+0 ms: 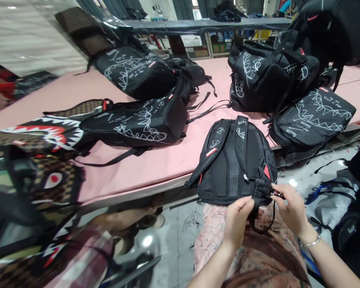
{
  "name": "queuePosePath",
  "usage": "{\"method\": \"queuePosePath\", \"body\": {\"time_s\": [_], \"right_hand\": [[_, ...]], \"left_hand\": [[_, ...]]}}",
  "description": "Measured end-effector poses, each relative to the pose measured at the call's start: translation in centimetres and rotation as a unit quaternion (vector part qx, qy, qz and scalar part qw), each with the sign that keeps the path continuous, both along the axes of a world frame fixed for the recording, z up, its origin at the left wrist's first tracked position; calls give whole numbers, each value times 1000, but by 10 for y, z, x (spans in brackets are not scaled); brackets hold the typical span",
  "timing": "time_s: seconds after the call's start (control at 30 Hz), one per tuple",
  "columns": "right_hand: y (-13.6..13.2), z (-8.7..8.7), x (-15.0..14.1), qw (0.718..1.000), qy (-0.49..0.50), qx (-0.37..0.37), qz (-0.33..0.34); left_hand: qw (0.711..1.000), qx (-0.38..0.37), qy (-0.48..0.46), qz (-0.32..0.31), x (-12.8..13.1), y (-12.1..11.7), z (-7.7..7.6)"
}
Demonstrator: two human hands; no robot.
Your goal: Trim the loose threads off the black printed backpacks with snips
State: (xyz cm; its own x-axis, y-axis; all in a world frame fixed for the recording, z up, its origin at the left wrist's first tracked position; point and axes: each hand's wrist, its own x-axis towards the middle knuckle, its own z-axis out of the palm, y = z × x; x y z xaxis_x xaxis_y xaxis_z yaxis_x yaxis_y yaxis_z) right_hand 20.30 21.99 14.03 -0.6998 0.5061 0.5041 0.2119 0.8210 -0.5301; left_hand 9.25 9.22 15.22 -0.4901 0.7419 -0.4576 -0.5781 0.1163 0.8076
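A black backpack [222, 176] lies back-side up at the table's front edge, its shoulder straps and padded back panel facing me. At its near right corner bunches a small black fabric part [261, 190], with a dark strap loop [268, 229] hanging below. My left hand [238, 218] is closed, thumb and fingers pinching black fabric at that corner. Just to the right, my right hand [292, 210] pinches a thin black cord with small shiny bits at the bag's edge. The ends of the cord are too small to make out.
Several black backpacks with white scribbled teeth, one of them [324, 114] to the right, lie on the pink table [108, 84]. Checkered shark-face bags [57, 172] are at the left, by a person in a plaid garment [87, 256]. More bags [348, 216] sit low at the right.
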Motion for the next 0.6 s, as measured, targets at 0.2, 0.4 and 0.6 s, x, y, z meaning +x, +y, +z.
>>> {"method": "queuePosePath", "body": {"time_s": [0.2,0.4,0.6], "right_hand": [[11,3,4,991,-49,70,106],[10,5,1,988,-66,55,125],[9,4,0,987,-91,63,120]], "left_hand": [[1000,-5,17,15,-2,-1,-2],[999,6,43,12,0,-1,-6],[997,16,77,16,-1,-4,-12]]}}
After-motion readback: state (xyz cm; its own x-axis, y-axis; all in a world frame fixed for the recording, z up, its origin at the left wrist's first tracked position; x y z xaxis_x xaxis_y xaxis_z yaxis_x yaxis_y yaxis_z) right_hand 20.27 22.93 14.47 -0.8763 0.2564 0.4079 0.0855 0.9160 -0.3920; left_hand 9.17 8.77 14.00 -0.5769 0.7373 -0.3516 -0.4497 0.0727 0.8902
